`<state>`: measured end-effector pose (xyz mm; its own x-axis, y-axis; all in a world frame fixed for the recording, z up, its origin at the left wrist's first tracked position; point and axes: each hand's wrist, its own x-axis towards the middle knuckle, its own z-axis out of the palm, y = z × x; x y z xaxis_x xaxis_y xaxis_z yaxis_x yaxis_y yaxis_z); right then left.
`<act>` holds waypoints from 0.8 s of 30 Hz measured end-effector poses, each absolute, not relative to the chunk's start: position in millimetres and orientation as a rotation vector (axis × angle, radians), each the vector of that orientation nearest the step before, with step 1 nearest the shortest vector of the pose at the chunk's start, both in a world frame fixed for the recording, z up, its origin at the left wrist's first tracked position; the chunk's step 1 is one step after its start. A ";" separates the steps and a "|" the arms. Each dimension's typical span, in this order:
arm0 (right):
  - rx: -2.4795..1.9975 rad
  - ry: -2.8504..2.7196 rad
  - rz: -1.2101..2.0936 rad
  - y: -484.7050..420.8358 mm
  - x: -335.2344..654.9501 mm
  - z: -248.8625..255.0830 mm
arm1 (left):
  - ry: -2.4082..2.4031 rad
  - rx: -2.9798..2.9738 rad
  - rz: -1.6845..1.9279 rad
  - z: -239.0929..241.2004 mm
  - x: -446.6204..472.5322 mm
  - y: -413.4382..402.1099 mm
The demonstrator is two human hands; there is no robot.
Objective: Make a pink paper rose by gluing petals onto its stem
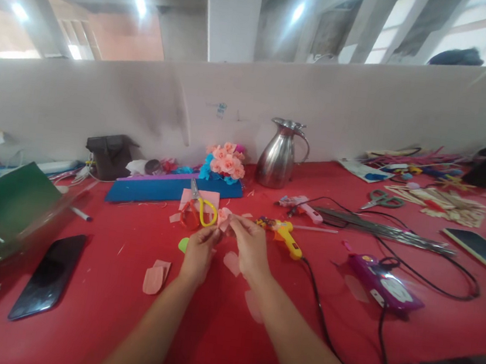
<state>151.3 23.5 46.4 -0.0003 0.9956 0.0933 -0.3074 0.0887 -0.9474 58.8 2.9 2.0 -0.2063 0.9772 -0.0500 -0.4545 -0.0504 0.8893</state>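
A small pink paper flower [223, 217] is pinched between the fingertips of the left hand [199, 253] and the right hand [251, 247]. It is held just above a red table [121, 309], in front of a steel jug [279, 154] and a little to its left. Judged from this hold, the thin paper is best gripped lightly at its base so that the petals are not crushed. It is also best held clear of the yellow glue gun [285, 234] lying in front of the jug.

Scissors with red and yellow handles [195, 208] lie front-left of the jug, beside the flower. Loose pink petals [155, 277] are scattered further forward. A bunch of pink paper roses [226, 161] is set just left of the jug, and a black phone [49, 276] lies far to its left. Behind the jug a white partition [366, 114] is seen, with a concrete ceiling and bright lights above.
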 end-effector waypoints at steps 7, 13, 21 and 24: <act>-0.900 -1.050 1.287 23.0 150.4 47.1 | 0.958 0.719 1.576 3.2 59.8 3.9; -0.883 -1.070 1.307 22.2 150.6 47.7 | 0.918 0.720 1.580 3.5 60.9 4.5; -0.801 -0.980 1.409 22.8 152.0 44.4 | 0.949 0.744 1.574 3.4 58.3 4.0; -0.809 -0.970 1.424 22.8 153.1 43.4 | 0.920 0.733 1.578 5.0 59.0 3.4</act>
<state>153.1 22.8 43.4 -0.0870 0.9944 0.0600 -0.4198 0.0180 -0.9074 59.0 3.4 5.0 -0.1943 0.9808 -0.0169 -0.4981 -0.0838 0.8631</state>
